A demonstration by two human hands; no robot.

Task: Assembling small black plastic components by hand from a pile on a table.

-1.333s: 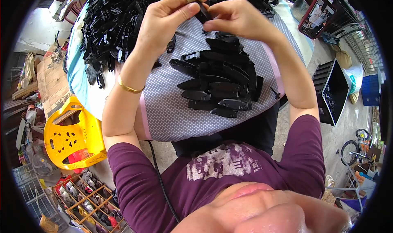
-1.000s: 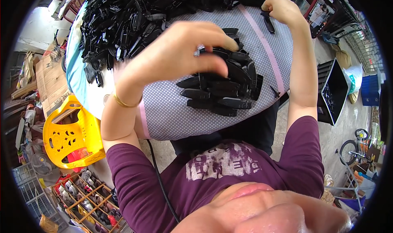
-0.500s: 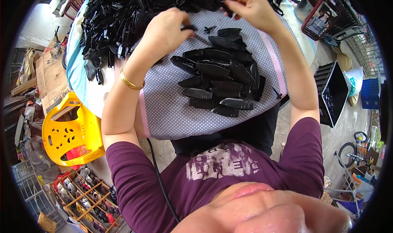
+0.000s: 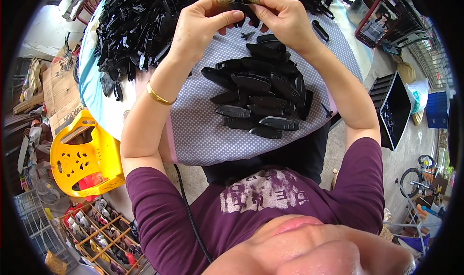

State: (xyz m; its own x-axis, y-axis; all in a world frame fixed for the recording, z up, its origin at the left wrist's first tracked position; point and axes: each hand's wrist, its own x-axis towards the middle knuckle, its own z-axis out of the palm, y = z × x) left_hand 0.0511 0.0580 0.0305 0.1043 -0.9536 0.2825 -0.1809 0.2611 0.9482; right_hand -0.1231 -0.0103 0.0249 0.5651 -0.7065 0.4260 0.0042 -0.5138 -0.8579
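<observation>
My left hand (image 4: 205,26) and my right hand (image 4: 285,24) meet at the far side of the table, fingertips almost touching. Both are closed in a pinch on a small black plastic piece (image 4: 252,17); whether it is one part or two joined ones I cannot tell. Beige covers wrap the index fingertips. Nearer to me, a cluster of longish black plastic parts (image 4: 251,83) lies on the grey dotted cloth (image 4: 198,140). A tiny black piece (image 4: 247,35) sits just below the hands. Right of my right hand rests a single black part (image 4: 320,30).
A big heap of black parts (image 4: 135,28) covers the table's far left. A phone (image 4: 379,21) stands at the far right, above a black crate (image 4: 392,112) holding dark pieces. On the left is a yellow plastic chair (image 4: 82,159). A black cable (image 4: 186,202) runs down beside me.
My hands have come together over the far edge of the cloth, the left moving up and right, the right slightly left. A black part now lies on the cloth beside my right hand.
</observation>
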